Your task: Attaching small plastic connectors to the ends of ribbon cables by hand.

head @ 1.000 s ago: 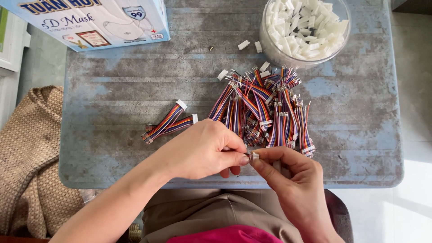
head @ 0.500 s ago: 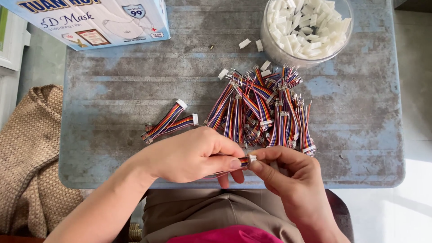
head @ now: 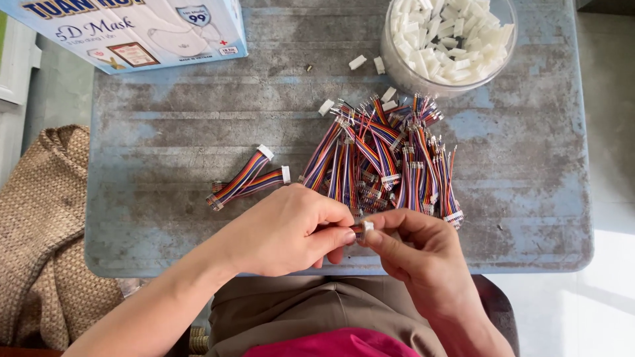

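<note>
My left hand (head: 288, 228) and my right hand (head: 413, 254) meet at the near edge of the table, fingertips pinched together on one small white connector (head: 363, 228) with a short cable end. The rest of that cable is hidden inside my left fist. Just beyond my hands lies a pile of multicoloured ribbon cables (head: 383, 155). Two finished cables with white plugs (head: 248, 178) lie apart to the left of the pile. A clear round bowl of white connectors (head: 450, 39) stands at the far right.
The worn blue-grey metal table (head: 152, 225) also carries a white and blue cardboard box (head: 132, 30) at the far left. A few loose white connectors (head: 357, 63) lie near the bowl. A woven tan bag (head: 40, 231) sits left of the table.
My hands have stayed together at the table's near edge; the fingers shifted slightly on the connector. Nothing else moved.
</note>
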